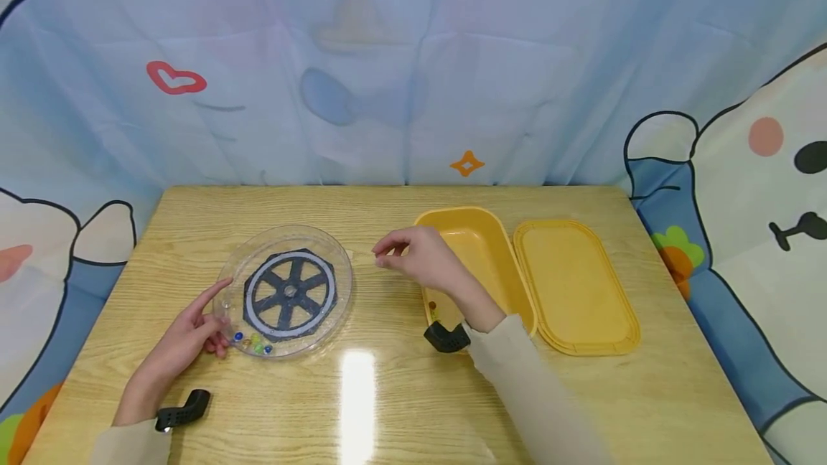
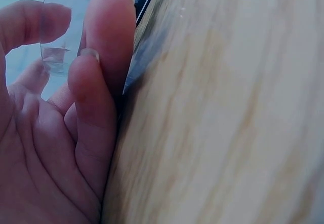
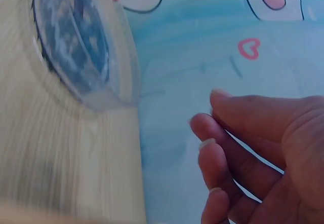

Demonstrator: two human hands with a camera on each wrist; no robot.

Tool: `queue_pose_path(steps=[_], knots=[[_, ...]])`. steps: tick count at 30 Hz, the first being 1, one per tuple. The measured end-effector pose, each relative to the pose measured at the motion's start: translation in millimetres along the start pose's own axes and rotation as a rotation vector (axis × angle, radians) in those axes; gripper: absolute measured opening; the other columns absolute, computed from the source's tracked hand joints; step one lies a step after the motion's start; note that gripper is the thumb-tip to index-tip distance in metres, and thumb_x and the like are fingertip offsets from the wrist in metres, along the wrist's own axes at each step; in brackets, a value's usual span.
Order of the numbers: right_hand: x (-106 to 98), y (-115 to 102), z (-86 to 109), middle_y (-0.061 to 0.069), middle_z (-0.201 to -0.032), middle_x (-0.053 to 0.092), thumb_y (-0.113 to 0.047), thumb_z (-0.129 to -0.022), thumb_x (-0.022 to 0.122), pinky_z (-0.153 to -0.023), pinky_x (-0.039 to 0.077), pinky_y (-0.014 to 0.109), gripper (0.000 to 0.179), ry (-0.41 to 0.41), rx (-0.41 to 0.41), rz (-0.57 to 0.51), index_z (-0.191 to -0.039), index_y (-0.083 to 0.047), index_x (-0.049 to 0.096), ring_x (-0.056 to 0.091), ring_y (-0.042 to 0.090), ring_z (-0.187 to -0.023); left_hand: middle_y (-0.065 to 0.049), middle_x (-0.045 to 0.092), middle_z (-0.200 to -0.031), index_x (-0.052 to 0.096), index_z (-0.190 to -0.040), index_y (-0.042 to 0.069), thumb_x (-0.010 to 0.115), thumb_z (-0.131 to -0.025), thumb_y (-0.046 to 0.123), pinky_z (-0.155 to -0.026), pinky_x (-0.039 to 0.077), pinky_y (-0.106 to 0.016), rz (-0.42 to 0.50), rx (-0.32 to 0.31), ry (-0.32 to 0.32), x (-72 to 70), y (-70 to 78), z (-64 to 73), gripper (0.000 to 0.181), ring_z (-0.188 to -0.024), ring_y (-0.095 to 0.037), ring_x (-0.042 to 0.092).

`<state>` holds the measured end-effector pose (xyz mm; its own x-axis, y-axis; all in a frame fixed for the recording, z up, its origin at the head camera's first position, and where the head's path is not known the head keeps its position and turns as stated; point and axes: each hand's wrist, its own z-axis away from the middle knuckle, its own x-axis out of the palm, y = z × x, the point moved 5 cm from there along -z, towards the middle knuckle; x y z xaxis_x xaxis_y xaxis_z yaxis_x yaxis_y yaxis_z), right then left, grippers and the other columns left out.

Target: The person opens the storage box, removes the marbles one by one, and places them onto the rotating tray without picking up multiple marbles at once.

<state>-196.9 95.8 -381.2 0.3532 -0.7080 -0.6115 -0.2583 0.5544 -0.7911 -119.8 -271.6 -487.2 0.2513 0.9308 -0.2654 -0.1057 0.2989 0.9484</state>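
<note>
Table (image 1: 278, 415) | clear round dish (image 1: 271, 242): left side | yellow bin (image 1: 481, 257): right, yellow lid (image 1: 578, 285) alongside | left hand (image 1: 190, 332): relaxed, touching dish rim | right hand (image 1: 423, 253): fingertips bunched — between dish and bin (hold: cannot tell) | marbles (image 1: 257, 343): in dish — by left hand

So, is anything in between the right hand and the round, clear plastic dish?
Nothing that I can see: in the head view, only pale wooden tabletop shows between the right hand and the dish.
</note>
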Motion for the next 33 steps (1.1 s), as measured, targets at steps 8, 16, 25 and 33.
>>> queue_pose_path(steps=[8,16,25,33], knots=[[-34,38,4.2,-0.005,-0.094,0.071,-0.012,-0.089,0.075,-0.074,0.050,0.034,0.011,-0.076,-0.045,0.068,-0.100,-0.009,0.077,0.061,0.016,-0.084,-0.012,0.063,-0.068,0.020,-0.158,0.007,0.044,-0.102,0.002,-0.054,0.055,-0.033,-0.006,0.004,-0.003,-0.1,0.4,-1.2,0.061,-0.055,-0.019,0.062],[-37,75,2.5,-0.001,-0.081,0.070,-0.007,-0.084,0.078,-0.071,0.050,0.031,0.005,-0.207,0.001,-0.016,-0.088,-0.006,0.075,0.062,0.018,-0.077,-0.013,0.063,-0.069,0.019,-0.159,0.009,0.046,-0.103,0.004,-0.054,0.055,-0.033,0.004,-0.016,0.001,0.4,-0.1,-0.8,0.062,-0.055,-0.020,0.062],[-20,95,9.1,0.001,-0.081,0.071,-0.001,-0.083,0.078,-0.072,0.052,0.027,0.011,-0.510,0.107,-0.079,-0.094,0.000,0.075,0.063,0.013,-0.075,-0.013,0.063,-0.067,0.020,-0.158,0.008,0.045,-0.103,0.003,-0.054,0.055,-0.033,-0.002,-0.017,0.007,1.1,-0.5,1.1,0.062,-0.054,-0.019,0.062],[-8,103,11.2,-0.003,-0.073,0.068,0.000,-0.078,0.081,-0.065,0.047,0.024,0.012,-0.609,0.150,-0.015,-0.089,-0.001,0.076,0.056,0.009,-0.066,-0.013,0.063,-0.068,0.020,-0.159,0.010,0.045,-0.103,0.005,-0.055,0.055,-0.032,-0.017,-0.011,0.004,0.3,1.1,0.4,0.061,-0.055,-0.021,0.062]])
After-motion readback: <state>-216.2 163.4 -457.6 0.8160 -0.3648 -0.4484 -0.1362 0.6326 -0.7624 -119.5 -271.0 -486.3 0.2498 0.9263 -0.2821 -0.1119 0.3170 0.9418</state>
